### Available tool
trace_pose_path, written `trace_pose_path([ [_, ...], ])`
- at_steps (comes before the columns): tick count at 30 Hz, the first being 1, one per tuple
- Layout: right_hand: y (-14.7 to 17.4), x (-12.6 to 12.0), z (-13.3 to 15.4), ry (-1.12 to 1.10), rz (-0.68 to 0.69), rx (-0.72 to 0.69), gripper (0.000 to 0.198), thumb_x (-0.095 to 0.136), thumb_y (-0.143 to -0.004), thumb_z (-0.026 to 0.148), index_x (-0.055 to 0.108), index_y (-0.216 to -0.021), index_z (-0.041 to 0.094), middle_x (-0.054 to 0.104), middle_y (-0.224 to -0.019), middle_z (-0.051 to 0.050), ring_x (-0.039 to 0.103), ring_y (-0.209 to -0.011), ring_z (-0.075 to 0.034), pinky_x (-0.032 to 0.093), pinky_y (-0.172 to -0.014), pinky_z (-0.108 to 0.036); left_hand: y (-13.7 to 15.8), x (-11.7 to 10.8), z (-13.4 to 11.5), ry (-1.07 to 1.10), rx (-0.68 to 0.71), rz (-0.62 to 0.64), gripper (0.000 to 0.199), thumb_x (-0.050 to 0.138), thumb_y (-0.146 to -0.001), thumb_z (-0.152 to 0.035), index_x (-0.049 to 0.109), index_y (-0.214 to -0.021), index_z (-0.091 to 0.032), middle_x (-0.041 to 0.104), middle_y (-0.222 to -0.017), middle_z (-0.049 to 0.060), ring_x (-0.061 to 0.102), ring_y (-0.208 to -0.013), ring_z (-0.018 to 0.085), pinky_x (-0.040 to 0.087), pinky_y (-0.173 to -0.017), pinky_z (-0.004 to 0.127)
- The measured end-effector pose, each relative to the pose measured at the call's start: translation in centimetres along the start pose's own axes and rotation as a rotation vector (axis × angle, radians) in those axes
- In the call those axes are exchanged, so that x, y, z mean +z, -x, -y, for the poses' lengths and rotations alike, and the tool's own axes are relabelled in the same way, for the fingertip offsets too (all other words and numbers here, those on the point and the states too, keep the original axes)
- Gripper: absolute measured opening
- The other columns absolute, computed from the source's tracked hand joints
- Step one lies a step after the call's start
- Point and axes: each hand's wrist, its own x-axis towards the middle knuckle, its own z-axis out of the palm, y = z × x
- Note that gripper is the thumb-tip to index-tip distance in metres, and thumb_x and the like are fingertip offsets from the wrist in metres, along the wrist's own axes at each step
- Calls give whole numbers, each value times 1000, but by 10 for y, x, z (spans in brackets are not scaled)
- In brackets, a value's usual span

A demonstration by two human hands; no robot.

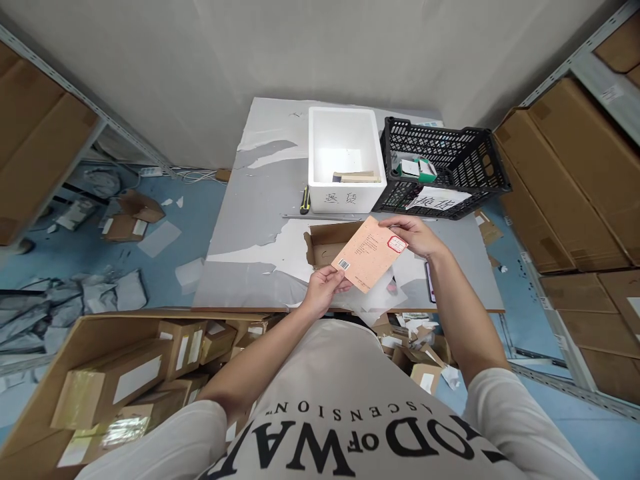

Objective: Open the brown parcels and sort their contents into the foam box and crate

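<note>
Both hands hold a thin pinkish-orange book (369, 257), tilted, with a barcode, small print and a red-edged sticker on the side facing up. My left hand (326, 288) pinches its lower left corner beside the barcode. At the upper right corner, my right hand (411, 233) grips it near the sticker. Under and behind the book lies an open cardboard box (320, 248) on the table; part of it is hidden. A white foam box (345, 150) with handwriting on its front stands farther back and holds a few flat items, perhaps books.
Right of the foam box is a black plastic crate (450, 200) containing green-and-white packs. A yellow-black box cutter (305, 200) and a phone (431, 283) lie on the grey table (225, 243). A large carton (115, 321) full of parcels stands front left. Shelves with cartons flank both sides.
</note>
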Motion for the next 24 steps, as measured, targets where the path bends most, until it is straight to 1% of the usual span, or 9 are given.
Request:
trace_pose_path([
  [3,-3,-2,-6,-55,24,26,24,75,-69,33,76,-90,22,73,-99,-3,65,-88,-18,50,-81,-34,2,1,2,-9,-13,30,43,83,-59,-44,62,-81,-15,72,-74,3,70,-68,14,55,-71,28],
  [7,-9,-1,-8,-151,81,96,25,77,-67,33,76,-89,21,74,-98,-5,66,-83,-17,51,-76,-32,3,0,6,-1,-40,90,45,84,-59,-43,63,-87,-14,74,-79,6,71,-74,18,55,-78,33],
  [11,-20,3,-5,-221,172,174,27,78,-66,33,76,-89,19,74,-94,-6,66,-79,-15,51,-71,-28,4,-2,9,-20,-85,176,51,84,-59,-41,64,-96,-14,75,-88,9,72,-83,22,55,-84,38],
  [15,-32,7,-3,-289,246,274,30,83,-61,31,76,-86,17,75,-88,-6,66,-73,-14,51,-66,-25,6,-2,10,-30,-127,238,55,85,-60,-39,63,-103,-14,74,-98,11,71,-90,25,52,-89,42],
  [20,-43,17,-13,-341,209,312,30,84,-57,31,75,-82,18,74,-80,-4,65,-67,-13,51,-62,-25,4,-1,8,8,-131,236,52,86,-59,-34,62,-102,-16,74,-98,9,72,-87,22,54,-86,37],
  [24,-48,26,-20,-382,207,325,34,85,-53,28,75,-84,20,74,-80,-3,66,-68,-15,52,-64,-28,1,-1,7,16,-115,205,49,85,-60,-32,63,-100,-16,74,-98,9,71,-87,22,53,-88,39],
])
